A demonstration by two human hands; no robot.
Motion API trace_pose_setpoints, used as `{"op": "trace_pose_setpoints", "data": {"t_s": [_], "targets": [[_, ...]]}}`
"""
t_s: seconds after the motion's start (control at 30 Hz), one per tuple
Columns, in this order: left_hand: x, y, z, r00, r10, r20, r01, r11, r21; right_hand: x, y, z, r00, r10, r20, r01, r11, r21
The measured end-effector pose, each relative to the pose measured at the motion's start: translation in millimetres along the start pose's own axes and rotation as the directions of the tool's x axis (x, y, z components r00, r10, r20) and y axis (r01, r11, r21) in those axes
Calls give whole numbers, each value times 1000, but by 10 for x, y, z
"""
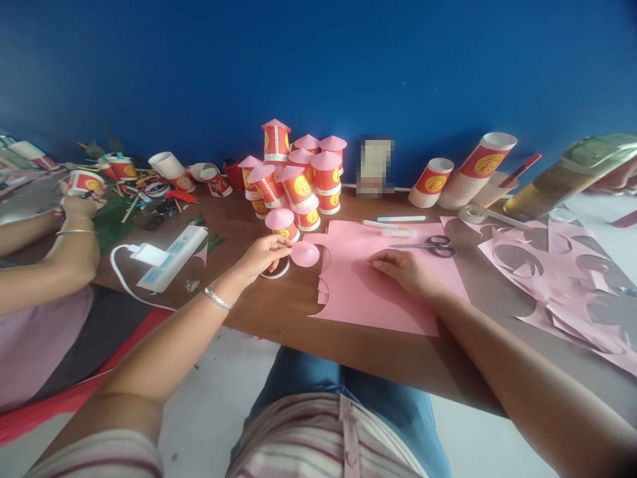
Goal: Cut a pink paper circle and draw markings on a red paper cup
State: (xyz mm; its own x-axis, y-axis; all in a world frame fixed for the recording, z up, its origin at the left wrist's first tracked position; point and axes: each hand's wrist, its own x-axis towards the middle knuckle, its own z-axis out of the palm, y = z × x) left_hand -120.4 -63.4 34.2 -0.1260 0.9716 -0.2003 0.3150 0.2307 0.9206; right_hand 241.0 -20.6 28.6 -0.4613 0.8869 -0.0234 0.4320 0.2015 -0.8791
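Observation:
My left hand point(266, 255) pinches the edge of a small pink paper cone point(304, 254) between thumb and fingers. Under that hand a white ring point(277, 271), perhaps a roll of tape, lies partly hidden on the table. My right hand point(401, 269) rests on a large pink paper sheet point(398, 309), its fingers curled together with nothing visible in them. Round bites are cut from the sheet's left edge. Scissors point(438, 245) lie shut on the sheet, near a white stick point(398, 232) and markers point(402, 218). Behind stand stacked red paper cups with pink cone tops point(297, 189).
Stacks of paper cups point(480, 169), a tea bottle point(552, 179) and pink scraps point(562, 279) lie right. A power strip point(172, 259) with a white charger point(148, 254) lies left. Further left, another person's hands hold a red cup point(85, 180). A blue wall point(318, 60) rises behind.

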Motion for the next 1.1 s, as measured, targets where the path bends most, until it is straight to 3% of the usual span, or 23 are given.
{"op": "trace_pose_setpoints", "data": {"t_s": [0.17,0.47,0.87,1.0,1.1], "targets": [[-23,-22,-176,999,-33,35,32,999,15,8,25,0,1000,-11,8,11,1000,3],[-45,12,-181,996,-84,-3,84,994,62,16,58,7,1000,0,-4,0,1000,13],[-113,-40,-428,991,-123,-47,128,982,137,15,45,5,1000,18,5,-18,1000,2],[-168,-72,-496,991,-31,-128,67,954,292,23,83,13,1000,16,4,-16,1000,-5],[-258,-138,-576,954,208,-217,-84,877,473,39,140,23,1000,7,3,-7,1000,-18]]}}
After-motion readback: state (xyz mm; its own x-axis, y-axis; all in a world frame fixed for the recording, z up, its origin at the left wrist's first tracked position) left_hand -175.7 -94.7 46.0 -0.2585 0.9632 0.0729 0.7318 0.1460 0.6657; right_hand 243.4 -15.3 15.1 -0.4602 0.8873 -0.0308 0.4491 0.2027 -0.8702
